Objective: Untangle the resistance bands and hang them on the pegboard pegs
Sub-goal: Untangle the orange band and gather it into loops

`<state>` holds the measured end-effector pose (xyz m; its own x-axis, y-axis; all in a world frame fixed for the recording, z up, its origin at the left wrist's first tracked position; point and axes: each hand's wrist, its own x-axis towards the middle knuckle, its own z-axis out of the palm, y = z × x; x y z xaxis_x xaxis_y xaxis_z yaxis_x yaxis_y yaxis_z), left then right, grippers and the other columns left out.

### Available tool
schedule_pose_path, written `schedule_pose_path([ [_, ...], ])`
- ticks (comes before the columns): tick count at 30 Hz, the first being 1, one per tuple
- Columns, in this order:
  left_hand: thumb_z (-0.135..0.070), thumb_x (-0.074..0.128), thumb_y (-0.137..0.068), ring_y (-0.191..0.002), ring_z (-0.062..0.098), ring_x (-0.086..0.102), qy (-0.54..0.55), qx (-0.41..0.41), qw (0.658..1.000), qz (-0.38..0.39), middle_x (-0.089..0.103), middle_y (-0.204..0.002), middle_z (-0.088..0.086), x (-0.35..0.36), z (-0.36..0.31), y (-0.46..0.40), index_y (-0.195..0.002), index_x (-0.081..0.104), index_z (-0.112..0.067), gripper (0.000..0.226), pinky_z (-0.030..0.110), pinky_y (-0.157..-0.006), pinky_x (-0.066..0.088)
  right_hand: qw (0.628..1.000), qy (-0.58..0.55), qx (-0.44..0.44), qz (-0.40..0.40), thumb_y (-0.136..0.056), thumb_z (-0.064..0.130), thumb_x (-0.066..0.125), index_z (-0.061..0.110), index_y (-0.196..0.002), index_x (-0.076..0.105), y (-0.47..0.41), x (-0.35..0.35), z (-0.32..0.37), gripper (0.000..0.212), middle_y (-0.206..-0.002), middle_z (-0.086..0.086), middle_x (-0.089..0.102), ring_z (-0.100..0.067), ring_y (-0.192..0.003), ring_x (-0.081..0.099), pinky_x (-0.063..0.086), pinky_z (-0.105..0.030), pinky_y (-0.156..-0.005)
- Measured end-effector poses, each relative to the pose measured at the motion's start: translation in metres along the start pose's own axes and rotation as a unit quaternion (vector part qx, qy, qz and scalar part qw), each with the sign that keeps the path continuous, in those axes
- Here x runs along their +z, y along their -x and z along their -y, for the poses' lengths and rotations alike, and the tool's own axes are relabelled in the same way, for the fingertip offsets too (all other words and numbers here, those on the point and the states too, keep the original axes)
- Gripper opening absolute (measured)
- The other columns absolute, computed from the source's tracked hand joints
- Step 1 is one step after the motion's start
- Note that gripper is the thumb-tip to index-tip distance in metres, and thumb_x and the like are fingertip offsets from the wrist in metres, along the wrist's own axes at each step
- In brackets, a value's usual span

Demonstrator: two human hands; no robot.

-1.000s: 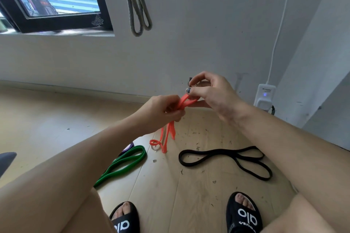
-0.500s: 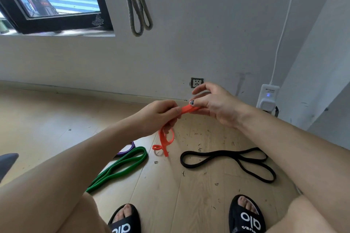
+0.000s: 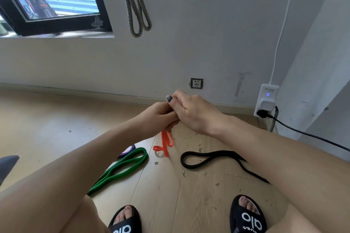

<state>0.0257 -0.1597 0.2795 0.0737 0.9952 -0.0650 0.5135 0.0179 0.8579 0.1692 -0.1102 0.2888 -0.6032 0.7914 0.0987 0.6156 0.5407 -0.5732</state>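
Observation:
A thin orange band (image 3: 166, 143) dangles twisted from between my two hands, its lower loops close above the wooden floor. My left hand (image 3: 158, 117) grips its upper part with curled fingers. My right hand (image 3: 191, 112) presses against the left hand from the right and pinches the same band; the held part is hidden. On the floor lie a green band (image 3: 121, 169) at the left, a purple band (image 3: 128, 150) peeking out behind it, and a black band (image 3: 210, 159) at the right. A grey band (image 3: 136, 5) hangs on the wall above.
A black-framed window (image 3: 56, 24) is at the upper left. A wall socket (image 3: 196, 83) sits low on the wall, and a white plugged-in adapter (image 3: 266, 100) with a black cable is at the right. My feet in black slippers (image 3: 246, 217) stand on the littered floor.
My hands have come together and dropped lower, hiding the orange stretch that ran between them. The dangling orange loops hang lower and more bunched.

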Motion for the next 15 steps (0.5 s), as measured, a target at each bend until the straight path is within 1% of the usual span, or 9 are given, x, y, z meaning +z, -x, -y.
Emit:
schedule_pose_path([
  [2, -0.015, 0.048, -0.106, -0.057, 0.008, 0.05, 0.017, 0.001, 1.0, 0.008, 0.055, -0.061, -0.004, -0.002, 0.002, -0.002, -0.091, 0.061, 0.008, 0.03, 0.016, -0.057, 0.042, 0.999, 0.046, 0.01, -0.022, -0.106, 0.056, 0.029, 0.022, -0.096, 0.051, -0.002, -0.001, -0.001, 0.042, -0.088, -0.003, 0.068, -0.028, -0.084, 0.061, 0.045, -0.039, -0.073],
  [4, -0.022, 0.048, -0.107, -0.067, 0.01, 0.055, 0.023, 0.002, 0.999, 0.022, 0.06, -0.072, -0.001, -0.005, 0.004, -0.004, -0.102, 0.065, 0.005, 0.032, 0.022, -0.067, 0.047, 0.997, 0.063, 0.018, -0.043, -0.105, 0.056, 0.033, 0.023, -0.098, 0.055, -0.004, -0.005, 0.0, 0.04, -0.088, 0.002, 0.07, -0.024, -0.085, 0.062, 0.046, -0.039, -0.075],
  [5, -0.026, 0.047, -0.107, -0.071, 0.011, 0.057, 0.016, 0.002, 0.999, 0.033, 0.062, -0.077, 0.002, -0.007, 0.006, -0.004, -0.104, 0.067, 0.002, 0.035, 0.025, -0.072, 0.048, 0.997, 0.055, 0.029, -0.052, -0.104, 0.057, 0.037, 0.025, -0.099, 0.057, -0.006, -0.01, 0.0, 0.038, -0.088, 0.004, 0.07, -0.022, -0.085, 0.063, 0.047, -0.037, -0.075],
  [7, -0.035, 0.042, -0.109, -0.073, 0.014, 0.057, -0.026, -0.008, 0.998, 0.052, 0.062, -0.078, 0.001, -0.013, 0.012, -0.003, -0.094, 0.067, -0.004, 0.042, 0.03, -0.078, 0.047, 0.994, 0.032, 0.061, -0.08, -0.103, 0.056, 0.043, 0.026, -0.099, 0.058, -0.008, -0.022, -0.007, 0.034, -0.083, 0.008, 0.068, -0.017, -0.079, 0.063, 0.044, -0.033, -0.067],
  [8, -0.037, 0.041, -0.109, -0.071, 0.014, 0.055, -0.045, -0.015, 0.997, 0.055, 0.059, -0.075, -0.001, -0.016, 0.016, -0.002, -0.087, 0.066, -0.008, 0.043, 0.03, -0.077, 0.045, 0.992, 0.027, 0.076, -0.094, -0.102, 0.054, 0.047, 0.025, -0.099, 0.059, -0.009, -0.028, -0.013, 0.031, -0.082, 0.008, 0.066, -0.016, -0.077, 0.062, 0.042, -0.031, -0.064],
  [10, -0.035, 0.041, -0.109, -0.068, 0.013, 0.05, -0.055, -0.023, 0.997, 0.049, 0.053, -0.071, -0.002, -0.021, 0.019, -0.001, -0.083, 0.063, -0.013, 0.041, 0.027, -0.07, 0.041, 0.988, 0.041, 0.107, -0.106, -0.101, 0.051, 0.052, 0.025, -0.1, 0.06, -0.01, -0.037, -0.031, 0.028, -0.084, 0.008, 0.065, -0.019, -0.08, 0.062, 0.04, -0.03, -0.063],
  [13, -0.028, 0.042, -0.109, -0.063, 0.012, 0.044, -0.038, -0.03, 0.998, 0.046, 0.049, -0.069, -0.001, -0.018, 0.015, -0.002, -0.083, 0.063, -0.011, 0.037, 0.021, -0.06, 0.038, 0.981, 0.115, 0.144, -0.065, -0.103, 0.048, 0.048, 0.023, -0.1, 0.062, -0.009, -0.032, -0.053, 0.029, -0.09, 0.004, 0.067, -0.023, -0.086, 0.062, 0.038, -0.032, -0.066],
  [15, -0.026, 0.043, -0.109, -0.058, 0.008, 0.042, -0.028, -0.031, 0.998, 0.054, 0.048, -0.065, -0.004, -0.012, 0.011, -0.002, -0.083, 0.063, -0.01, 0.036, 0.017, -0.056, 0.036, 0.981, 0.13, 0.14, -0.035, -0.106, 0.043, 0.042, 0.021, -0.101, 0.062, -0.009, -0.022, -0.054, 0.03, -0.088, 0.002, 0.064, -0.027, -0.088, 0.061, 0.037, -0.033, -0.068],
])
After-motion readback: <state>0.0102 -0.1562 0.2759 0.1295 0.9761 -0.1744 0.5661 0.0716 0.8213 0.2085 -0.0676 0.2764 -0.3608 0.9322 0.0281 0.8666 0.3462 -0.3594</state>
